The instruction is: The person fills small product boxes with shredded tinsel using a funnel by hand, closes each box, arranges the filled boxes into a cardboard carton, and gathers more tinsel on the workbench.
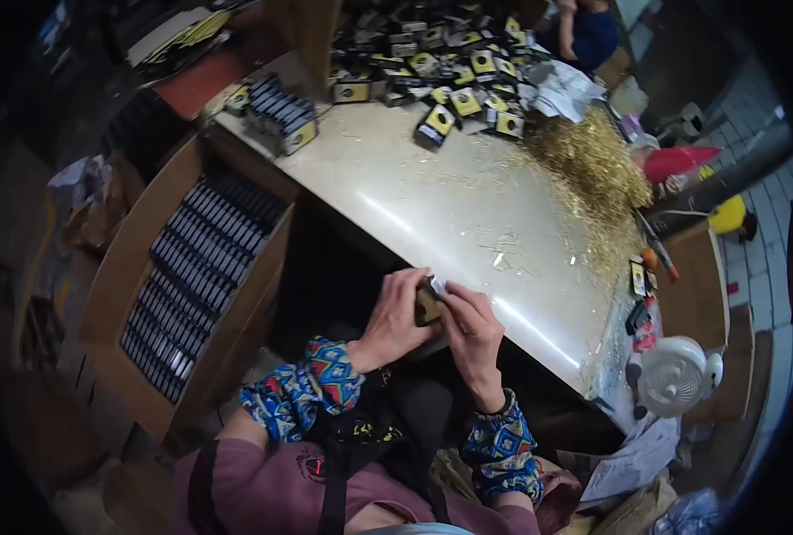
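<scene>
Black and yellow, the small box (427,308) sits between the fingers of the left hand (398,312) and right hand (475,332), both closed on it, just off the near edge of the table (396,209). It looks like light, thin card, easily crushed; gripping its stiffer edges gently, away from the open end, seems safest.
</scene>
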Demonstrator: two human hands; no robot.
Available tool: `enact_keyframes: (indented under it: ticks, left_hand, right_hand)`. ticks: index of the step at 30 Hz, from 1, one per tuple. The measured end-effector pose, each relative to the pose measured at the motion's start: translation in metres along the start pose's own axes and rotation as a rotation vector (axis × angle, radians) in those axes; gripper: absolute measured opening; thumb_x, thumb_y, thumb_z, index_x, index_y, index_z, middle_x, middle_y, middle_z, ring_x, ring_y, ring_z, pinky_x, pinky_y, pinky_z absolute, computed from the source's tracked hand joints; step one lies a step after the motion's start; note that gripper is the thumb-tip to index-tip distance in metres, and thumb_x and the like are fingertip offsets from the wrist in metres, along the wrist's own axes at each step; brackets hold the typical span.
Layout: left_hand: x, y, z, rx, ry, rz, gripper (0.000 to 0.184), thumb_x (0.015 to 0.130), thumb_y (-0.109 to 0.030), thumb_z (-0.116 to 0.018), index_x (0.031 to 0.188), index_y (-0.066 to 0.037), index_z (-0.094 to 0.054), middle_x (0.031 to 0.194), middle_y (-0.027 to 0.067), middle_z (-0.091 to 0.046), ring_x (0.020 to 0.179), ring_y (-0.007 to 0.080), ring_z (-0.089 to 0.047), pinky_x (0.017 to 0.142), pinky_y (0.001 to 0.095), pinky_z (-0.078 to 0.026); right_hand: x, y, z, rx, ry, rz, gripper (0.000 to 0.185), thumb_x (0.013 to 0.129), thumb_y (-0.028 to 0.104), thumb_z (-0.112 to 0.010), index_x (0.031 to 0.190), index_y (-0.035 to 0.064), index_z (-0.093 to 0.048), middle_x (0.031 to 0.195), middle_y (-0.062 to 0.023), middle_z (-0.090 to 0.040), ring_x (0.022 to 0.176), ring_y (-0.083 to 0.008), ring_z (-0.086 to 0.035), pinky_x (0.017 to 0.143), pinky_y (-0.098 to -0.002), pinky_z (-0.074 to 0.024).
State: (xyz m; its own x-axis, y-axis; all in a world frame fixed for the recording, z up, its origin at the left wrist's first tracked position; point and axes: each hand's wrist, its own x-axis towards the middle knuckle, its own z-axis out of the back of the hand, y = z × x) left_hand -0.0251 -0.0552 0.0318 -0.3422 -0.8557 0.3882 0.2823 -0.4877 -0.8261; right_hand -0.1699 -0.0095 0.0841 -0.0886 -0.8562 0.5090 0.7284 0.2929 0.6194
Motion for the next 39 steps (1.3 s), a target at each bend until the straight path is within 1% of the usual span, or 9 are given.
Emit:
enact_keyframes:
  ticks: [3, 10, 11, 13, 15, 25, 29, 32, 39]
  left_hand:
    - [0.005, 0.006, 0.007, 0.056, 0.020, -0.011, 0.068, 0.078, -0.019, -0.079, 0.133, 0.002, -0.045, 0.125, 0.0211, -0.051, 0.116, 0.0375, -0.048, 0.102, 0.0434, -0.041]
    - [0.061, 0.024, 0.003, -0.230, 0.079, -0.004, 0.040, 0.090, -0.009, -0.064, 0.125, 0.003, -0.051, 0.113, 0.0210, -0.055, 0.107, 0.0372, -0.056, 0.094, 0.0413, -0.046]
    - [0.072, 0.029, 0.017, -0.025, 0.039, -0.115, 0.033, 0.090, -0.008, -0.062, 0.120, 0.002, -0.053, 0.106, 0.0199, -0.056, 0.100, 0.0374, -0.056, 0.087, 0.0437, -0.046]
    - [0.105, 0.058, 0.057, 0.506, -0.095, -0.195, 0.029, 0.090, -0.015, -0.059, 0.115, -0.001, -0.057, 0.095, 0.0173, -0.057, 0.091, 0.0356, -0.055, 0.082, 0.0482, -0.043]
    - [0.136, 0.099, 0.093, 1.045, -0.260, -0.094, 0.045, 0.090, -0.019, -0.059, 0.130, -0.002, -0.049, 0.119, 0.0174, -0.054, 0.112, 0.0359, -0.050, 0.099, 0.0494, -0.038]
    - [0.327, 0.128, 0.035, 1.186, 0.243, -0.901, 0.059, 0.084, -0.013, -0.064, 0.139, -0.030, -0.048, 0.128, 0.0086, -0.053, 0.111, 0.0232, -0.053, 0.085, 0.0343, -0.043]
    - [0.353, 0.099, 0.020, 1.044, 0.681, -0.831, 0.051, 0.075, -0.007, -0.067, 0.124, -0.013, -0.054, 0.131, 0.0122, -0.051, 0.120, 0.0296, -0.051, 0.093, 0.0404, -0.046]
    - [0.350, 0.103, 0.008, 0.716, 0.675, -0.789, 0.049, 0.072, -0.014, -0.068, 0.116, 0.002, -0.052, 0.120, 0.0174, -0.055, 0.112, 0.0350, -0.054, 0.092, 0.0440, -0.047]
    - [0.265, 0.073, -0.019, 0.745, 0.414, -0.306, 0.035, 0.093, -0.031, -0.056, 0.111, -0.001, -0.051, 0.098, 0.0203, -0.062, 0.092, 0.0380, -0.061, 0.083, 0.0416, -0.050]
  right_hand:
    - [0.013, -0.024, 0.006, -0.170, -0.352, 0.105, 0.027, 0.080, -0.007, -0.071, 0.105, 0.0012, -0.070, 0.109, -0.0157, -0.068, 0.092, -0.0326, -0.065, 0.082, -0.0373, -0.0533]
    - [0.022, -0.039, -0.032, 0.217, -0.172, -0.085, 0.034, 0.085, -0.007, -0.065, 0.118, 0.0041, -0.065, 0.116, -0.0149, -0.067, 0.096, -0.0315, -0.067, 0.079, -0.0361, -0.0535]
    - [0.019, -0.054, -0.032, 0.232, 0.016, -0.256, 0.039, 0.091, 0.000, -0.062, 0.129, 0.0063, -0.059, 0.127, -0.0156, -0.062, 0.114, -0.0352, -0.060, 0.090, -0.0405, -0.0514]
    - [0.030, -0.071, -0.027, -0.253, 0.170, 0.084, 0.042, 0.097, 0.011, -0.058, 0.138, 0.0078, -0.052, 0.144, -0.0156, -0.050, 0.136, -0.0384, -0.044, 0.109, -0.0506, -0.0386]
    - [0.042, -0.095, -0.026, -0.429, 0.296, 0.103, 0.045, 0.102, 0.025, -0.048, 0.143, 0.0076, -0.044, 0.150, -0.0144, -0.041, 0.144, -0.0399, -0.029, 0.115, -0.0597, -0.0222]
    - [0.094, -0.249, 0.079, -0.928, 0.223, -0.217, 0.053, 0.103, 0.037, -0.040, 0.141, -0.0002, -0.043, 0.149, -0.0183, -0.042, 0.144, -0.0351, -0.029, 0.118, -0.0587, -0.0167]
    - [0.048, -0.252, 0.102, -0.722, 0.147, -0.405, 0.057, 0.103, 0.039, -0.041, 0.144, -0.0007, -0.039, 0.154, -0.0218, -0.034, 0.144, -0.0373, -0.029, 0.116, -0.0563, -0.0232]
    - [0.040, -0.221, 0.087, -0.667, 0.244, -0.357, 0.059, 0.103, 0.042, -0.040, 0.145, 0.0002, -0.038, 0.154, -0.0215, -0.033, 0.146, -0.0372, -0.026, 0.118, -0.0547, -0.0208]
    - [0.052, -0.152, 0.029, -0.678, 0.394, -0.197, 0.065, 0.102, 0.049, -0.039, 0.149, 0.0054, -0.035, 0.157, -0.0190, -0.030, 0.146, -0.0415, -0.022, 0.117, -0.0589, -0.0173]
